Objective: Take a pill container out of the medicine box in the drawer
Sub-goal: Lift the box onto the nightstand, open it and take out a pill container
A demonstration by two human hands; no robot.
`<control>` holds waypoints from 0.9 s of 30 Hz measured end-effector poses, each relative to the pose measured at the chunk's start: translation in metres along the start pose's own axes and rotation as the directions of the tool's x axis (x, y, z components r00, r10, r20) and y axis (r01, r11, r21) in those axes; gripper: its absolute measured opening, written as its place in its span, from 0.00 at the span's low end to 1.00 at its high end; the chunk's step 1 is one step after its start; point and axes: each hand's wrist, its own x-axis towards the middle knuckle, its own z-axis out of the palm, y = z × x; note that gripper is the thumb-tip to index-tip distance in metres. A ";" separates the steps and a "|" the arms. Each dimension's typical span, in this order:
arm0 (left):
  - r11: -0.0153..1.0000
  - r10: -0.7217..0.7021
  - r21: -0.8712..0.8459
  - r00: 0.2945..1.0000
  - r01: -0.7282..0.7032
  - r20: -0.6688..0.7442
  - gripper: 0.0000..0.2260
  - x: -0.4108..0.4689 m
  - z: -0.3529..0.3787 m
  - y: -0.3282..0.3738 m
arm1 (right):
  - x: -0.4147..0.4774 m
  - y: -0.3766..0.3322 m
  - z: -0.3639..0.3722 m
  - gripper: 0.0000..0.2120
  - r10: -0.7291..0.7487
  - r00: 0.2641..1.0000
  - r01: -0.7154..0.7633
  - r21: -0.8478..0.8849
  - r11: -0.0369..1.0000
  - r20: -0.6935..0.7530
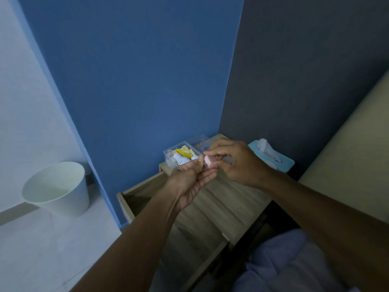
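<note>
The pill container [208,161] is a small, pale pink, rounded piece, held in the air above the wooden counter [212,199], just in front of the clear medicine box [182,155]. Its long axis cannot be made out; a flat round face turns toward the camera's left. The right hand [235,163] pinches it between thumb and fingers. The left hand [189,182] lies open, palm up, fingertips touching the container from below.
</note>
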 end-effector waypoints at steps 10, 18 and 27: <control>0.999 0.014 -0.028 0.999 -0.015 -0.047 0.10 -0.005 0.002 0.006 | 0.006 -0.008 -0.004 0.30 0.237 0.971 -0.236 0.081 0.968 -0.013; 1.000 0.001 -0.030 0.998 -0.003 -0.063 0.11 -0.001 0.000 0.001 | 0.007 0.010 -0.004 0.27 0.224 0.950 -0.272 0.223 0.936 0.217; 0.999 -0.025 -0.044 0.998 0.023 -0.053 0.13 0.007 -0.010 -0.008 | 0.017 0.008 -0.005 0.21 0.254 0.962 -0.236 -0.166 0.958 0.101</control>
